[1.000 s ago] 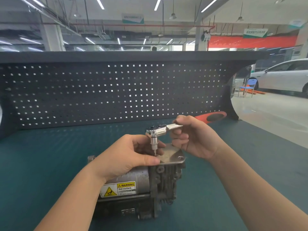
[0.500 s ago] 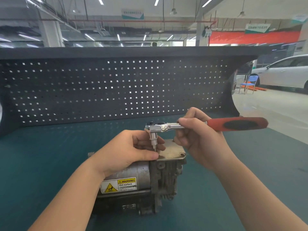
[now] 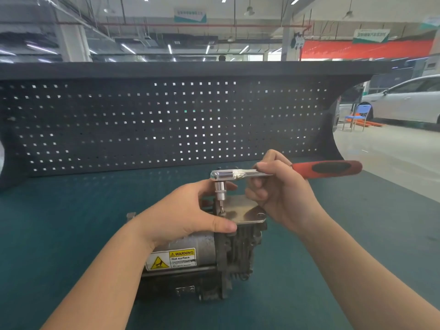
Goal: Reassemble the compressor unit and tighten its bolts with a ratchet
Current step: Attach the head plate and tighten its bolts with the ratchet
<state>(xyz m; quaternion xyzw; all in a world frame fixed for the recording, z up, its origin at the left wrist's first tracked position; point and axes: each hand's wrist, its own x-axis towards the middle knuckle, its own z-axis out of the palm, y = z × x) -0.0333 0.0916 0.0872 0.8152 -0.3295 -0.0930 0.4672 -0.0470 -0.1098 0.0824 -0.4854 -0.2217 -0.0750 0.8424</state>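
Centrally on the teal bench mat [image 3: 71, 234] sits the compressor unit [image 3: 202, 256], lying on its side with a yellow "WARNING Hot surface" label [image 3: 172, 259] facing the camera. A flat metal cover plate [image 3: 242, 210] lies on top of its dark finned end. The left hand [image 3: 188, 210] is curled round the top of the compressor, thumb pressed along the near edge of the plate and fingers wrapped behind the driver bit. The right hand [image 3: 278, 194] grips the ratchet [image 3: 281, 171] by its steel shank, close to the head, with the red-and-black handle jutting out to the right past the knuckles. The ratchet lies roughly level, its socket and bit pointing straight down, the tip meeting the plate at its left side; the bolt itself is too small to make out. Behind the bench stands a dark pegboard [image 3: 166, 122], and a white car [image 3: 409, 101] is parked at far right.
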